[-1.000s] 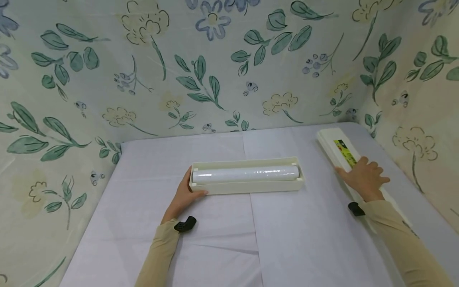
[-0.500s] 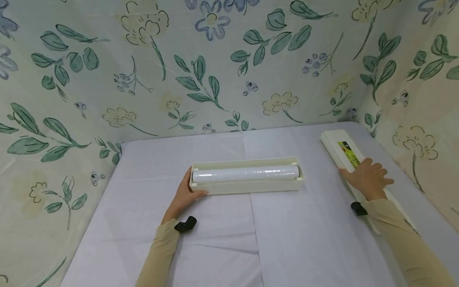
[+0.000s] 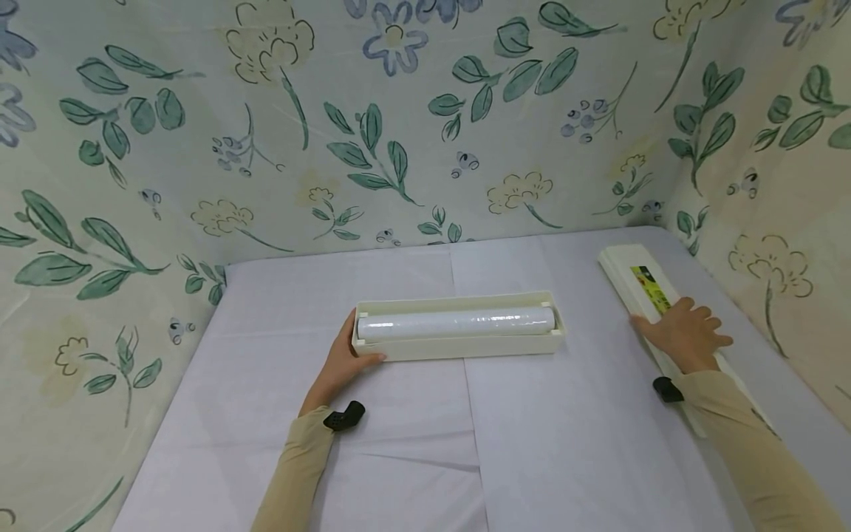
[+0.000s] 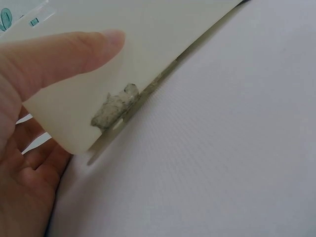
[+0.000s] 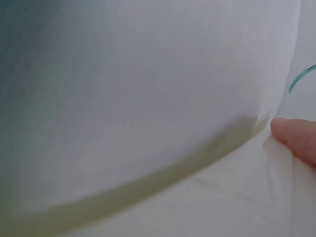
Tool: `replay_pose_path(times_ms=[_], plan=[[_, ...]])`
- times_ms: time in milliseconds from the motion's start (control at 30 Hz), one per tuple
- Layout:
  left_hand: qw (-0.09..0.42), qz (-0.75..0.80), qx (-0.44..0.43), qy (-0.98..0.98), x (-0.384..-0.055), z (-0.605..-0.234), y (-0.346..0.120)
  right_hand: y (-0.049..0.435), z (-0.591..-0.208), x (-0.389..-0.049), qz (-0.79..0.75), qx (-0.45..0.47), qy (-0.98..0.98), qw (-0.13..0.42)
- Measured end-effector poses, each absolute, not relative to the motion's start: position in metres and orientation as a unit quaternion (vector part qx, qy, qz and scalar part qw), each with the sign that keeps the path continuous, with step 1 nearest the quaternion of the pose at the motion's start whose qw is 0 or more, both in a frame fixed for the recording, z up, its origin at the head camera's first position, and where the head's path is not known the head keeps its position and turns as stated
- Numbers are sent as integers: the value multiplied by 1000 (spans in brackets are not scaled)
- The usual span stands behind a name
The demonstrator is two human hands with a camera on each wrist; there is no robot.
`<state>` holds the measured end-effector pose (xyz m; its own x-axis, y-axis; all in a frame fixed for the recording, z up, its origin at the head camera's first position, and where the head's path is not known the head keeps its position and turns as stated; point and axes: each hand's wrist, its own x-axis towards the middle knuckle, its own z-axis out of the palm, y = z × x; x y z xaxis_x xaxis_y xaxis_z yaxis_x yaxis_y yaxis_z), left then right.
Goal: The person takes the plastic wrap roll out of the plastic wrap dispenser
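Observation:
A long cream plastic wrap dispenser box (image 3: 465, 347) sits lidless at mid-table with a shiny roll of cling film (image 3: 459, 322) inside. My left hand (image 3: 341, 368) grips its left end; in the left wrist view the thumb (image 4: 74, 57) lies along the front wall, the other fingers behind the end. At the right, my right hand (image 3: 687, 336) holds the long white lid (image 3: 623, 262) from above, thumb at its left edge and fingers across to the far side. The lid lies slantwise and bears a yellow-green label (image 3: 650, 288). My forearm covers part of its near end.
A white cloth (image 3: 532, 436) with creases and a centre seam covers the table (image 3: 279, 295). Floral fabric (image 3: 399, 148) hangs behind it and along both sides. The lid lies near the table's right edge.
My right hand and the lid have shifted slightly rightward and nearer to me, mostly in the first half second. My left hand and the box stay where they were.

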<state>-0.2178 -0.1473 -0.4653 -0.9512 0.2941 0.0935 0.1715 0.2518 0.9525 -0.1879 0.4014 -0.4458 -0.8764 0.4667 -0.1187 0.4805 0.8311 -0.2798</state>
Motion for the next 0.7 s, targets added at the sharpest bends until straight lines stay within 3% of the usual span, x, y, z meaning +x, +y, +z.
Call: replay_pose_path(times_ms=[700], plan=[[59,594,148,788,-218,-464,-148,411,-449,-186,-151,248,956,45]])
